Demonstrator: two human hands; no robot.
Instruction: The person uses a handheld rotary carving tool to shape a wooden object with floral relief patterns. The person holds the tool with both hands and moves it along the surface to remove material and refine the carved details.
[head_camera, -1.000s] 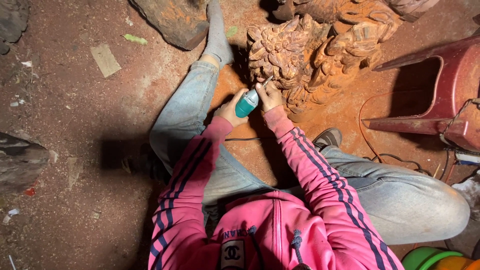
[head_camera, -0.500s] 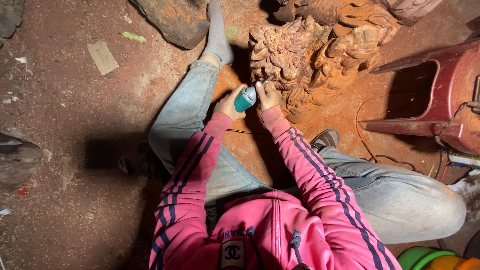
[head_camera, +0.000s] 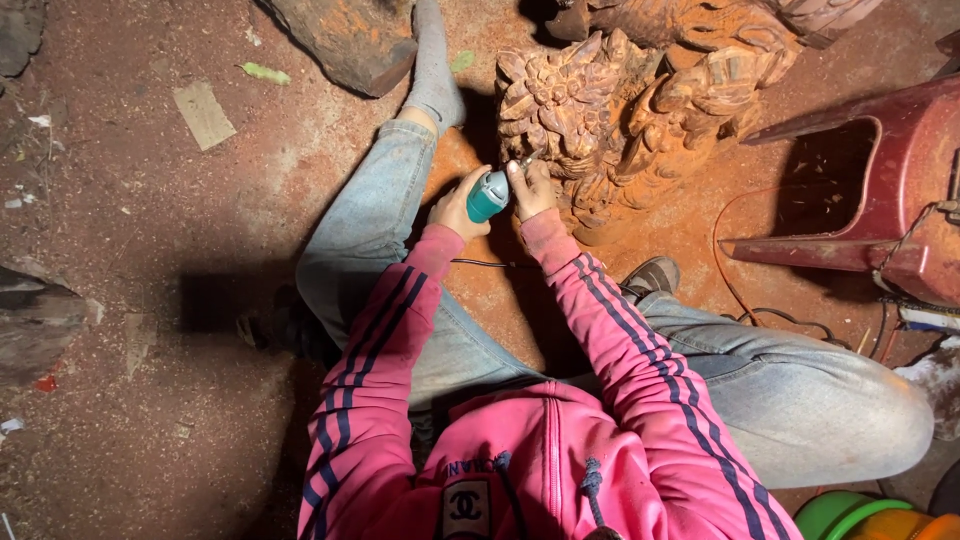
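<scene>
Teal rotary tool (head_camera: 488, 195) sits just above the middle of the frame, gripped by both hands. The left hand (head_camera: 458, 207) wraps its fingers around the rear of the teal body; the right hand (head_camera: 531, 187) pinches the front end, close to the tip, which meets the carved wooden sculpture (head_camera: 620, 130). That reddish carving, full of leafy folds, fills the upper centre and right. A thin black cord (head_camera: 480, 264) runs below the hands. Pink striped sleeves lead down to the bottom of the frame. Jeans-clad legs spread either side on the dusty red floor (head_camera: 150, 230). A dark red plastic chair (head_camera: 880, 190) lies at the right edge.
</scene>
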